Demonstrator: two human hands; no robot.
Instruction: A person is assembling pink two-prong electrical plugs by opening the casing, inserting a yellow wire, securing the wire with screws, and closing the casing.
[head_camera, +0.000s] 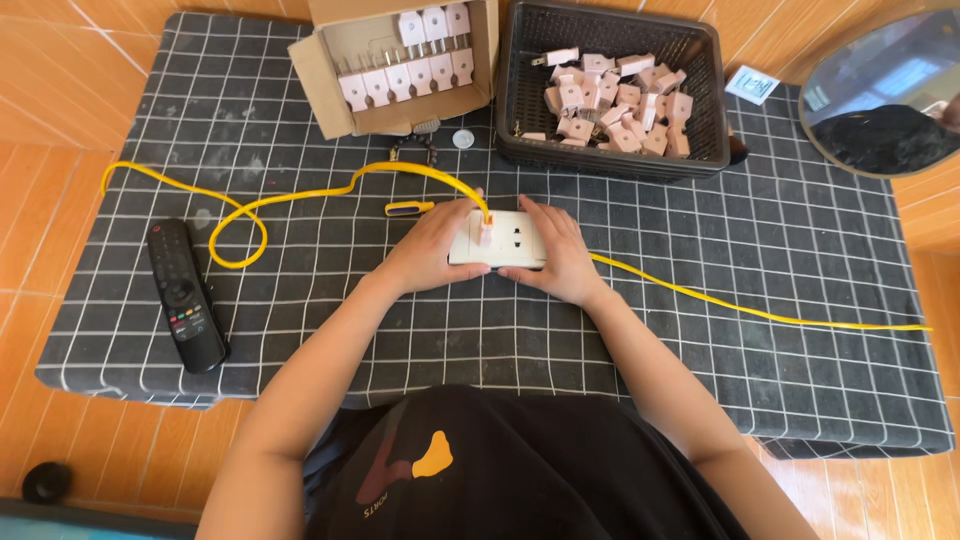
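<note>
A white socket block (508, 243) lies on the dark checked mat (760, 230), and both my hands hold it. My left hand (432, 248) grips its left end, with the thumb beside a small pink plug (486, 232) seated in the block. My right hand (557, 252) covers the right end. A yellow cable (300, 195) runs from the pink plug in a loop to the left. More yellow cable (760, 315) trails off to the right from under my right hand.
A black basket (612, 90) of loose pink plugs stands behind the block. An open cardboard box (400, 65) holds plugs in rows. A yellow-handled screwdriver (410, 208), a black remote (185, 293) at left, a round mirror (885, 95) at right.
</note>
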